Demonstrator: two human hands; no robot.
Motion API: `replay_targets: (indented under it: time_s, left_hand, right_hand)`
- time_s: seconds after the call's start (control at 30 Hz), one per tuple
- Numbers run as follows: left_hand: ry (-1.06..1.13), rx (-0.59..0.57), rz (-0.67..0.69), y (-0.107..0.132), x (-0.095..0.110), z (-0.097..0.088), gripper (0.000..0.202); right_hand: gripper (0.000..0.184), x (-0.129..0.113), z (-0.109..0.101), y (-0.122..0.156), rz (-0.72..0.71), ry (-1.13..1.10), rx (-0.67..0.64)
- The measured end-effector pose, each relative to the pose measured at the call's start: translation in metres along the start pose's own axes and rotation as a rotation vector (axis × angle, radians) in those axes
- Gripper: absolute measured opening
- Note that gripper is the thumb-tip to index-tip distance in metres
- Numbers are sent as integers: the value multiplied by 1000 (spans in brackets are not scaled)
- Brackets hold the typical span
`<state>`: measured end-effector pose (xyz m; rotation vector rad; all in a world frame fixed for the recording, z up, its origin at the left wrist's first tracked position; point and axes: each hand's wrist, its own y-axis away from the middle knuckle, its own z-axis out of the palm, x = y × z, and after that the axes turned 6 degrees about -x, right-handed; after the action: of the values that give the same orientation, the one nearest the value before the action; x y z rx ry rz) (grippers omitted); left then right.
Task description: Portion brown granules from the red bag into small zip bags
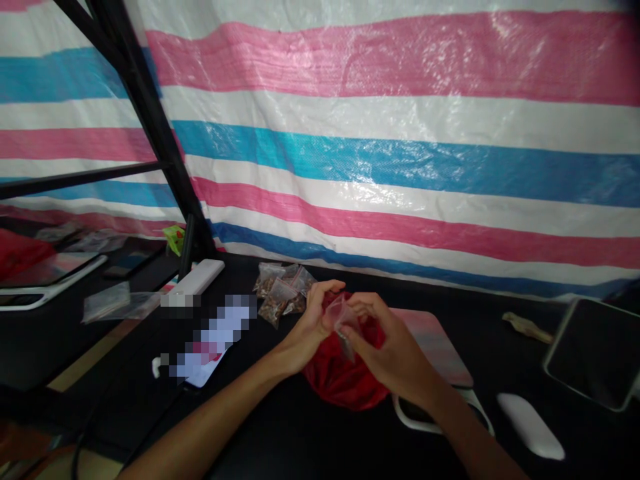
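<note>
Over a red plastic bag (345, 383), a small clear zip bag (340, 312) is held between both hands. My left hand (316, 321) is closed on its left side near the top. From the right, my right hand (387, 343) pinches the same bag, thumb and fingers closed at its front. Something small and pale shows low in the clear bag, too blurred to name. Left of my left hand lies a pile of several small clear zip bags (280, 293) with brown bits inside. What the red bag contains is hidden.
On the black table, a phone (213, 347) with a lit screen and a white oblong case (197, 280) lie to the left. A pinkish flat board (435, 340) rests on a white-rimmed device (410, 417). Farther right are a white oblong object (531, 427) and a dark-screened device (595, 353).
</note>
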<state>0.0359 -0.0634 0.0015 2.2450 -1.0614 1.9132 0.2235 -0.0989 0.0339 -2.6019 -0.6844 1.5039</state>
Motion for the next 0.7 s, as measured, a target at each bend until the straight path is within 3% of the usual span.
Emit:
replay_targets:
  time_s: [0.13,0.2,0.27,0.33,0.43,0.5,0.6,0.7]
  left_hand:
    - [-418,196,-56,-6,-5,-10,45]
    - [-609,157,-88,-7,-5,-13,39]
    - [-684,23,-119,-6,-4,-15,41]
    - [-687,-92,-145,-4,-4,-16,45]
    - [-667,-164,-170,-1,-6,-16,51]
    - [-675,-159,-202,-2,-6,-18,50]
    - [-754,-132,-238,-6,-4,-21,26]
    - [-830,-41,-221,-11,2,-24,14]
  right_hand:
    - [17,15,-50,-1,-38,235,123]
    - [22,29,-72,0,14,458,108]
    - [18,40,-85,2,118,642,23]
    - [9,47,-88,3,164,718,-50]
    - [10,46,-86,1,97,704,-83]
    - [12,42,-86,0,33,673,-42]
    - [11,37,-93,0,-30,639,62]
    - [12,40,-105,4,-36,569,60]
